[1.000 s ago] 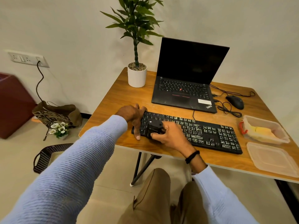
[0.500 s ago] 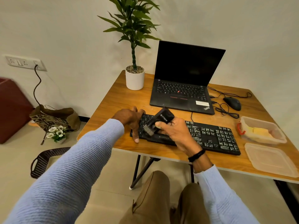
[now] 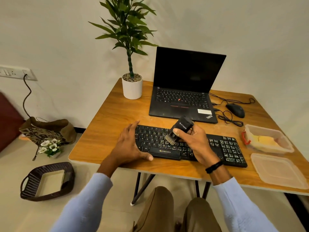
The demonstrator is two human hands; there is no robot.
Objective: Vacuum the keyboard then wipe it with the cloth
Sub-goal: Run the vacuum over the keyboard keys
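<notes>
On the wooden bench [image 3: 108, 131], the head camera shows a black Zebronics keyboard [image 3: 224, 148] lying along the near edge, in front of an open ThinkPad laptop [image 3: 182, 97] with a dark screen. The right hand [image 3: 192, 141] holds a small black handheld vacuum [image 3: 181, 128] above the middle of the keyboard, its fingers [image 3: 177, 131] curled round the body. The vacuum is tilted, with its brush nozzle [image 3: 170, 139] pointing down and to the left, just over the letter keys; whether the bristles touch the keys cannot be told. A black wristband [image 3: 214, 166] sits on that wrist. The left hand [image 3: 128, 144] lies at the left end of the keyboard, fingers spread wide and holding nothing, with the thumb tip at the keyboard's front edge near the space bar. To the right of the keyboard stands a clear plastic container [image 3: 282, 148] with a yellow cloth [image 3: 264, 139] inside it, and its lid [image 3: 277, 171] lies flat on the bench just in front of it. A black wired mouse [image 3: 235, 110] rests right of the laptop, and a potted plant [image 3: 132, 87] in a white pot stands at the far left corner. On the floor to the left are a dark woven basket [image 3: 48, 181], a brown paper bag [image 3: 48, 129] and a small bunch of white flowers [image 3: 50, 146]. A cable runs from the bag's side up to a wall socket [image 3: 16, 72].
</notes>
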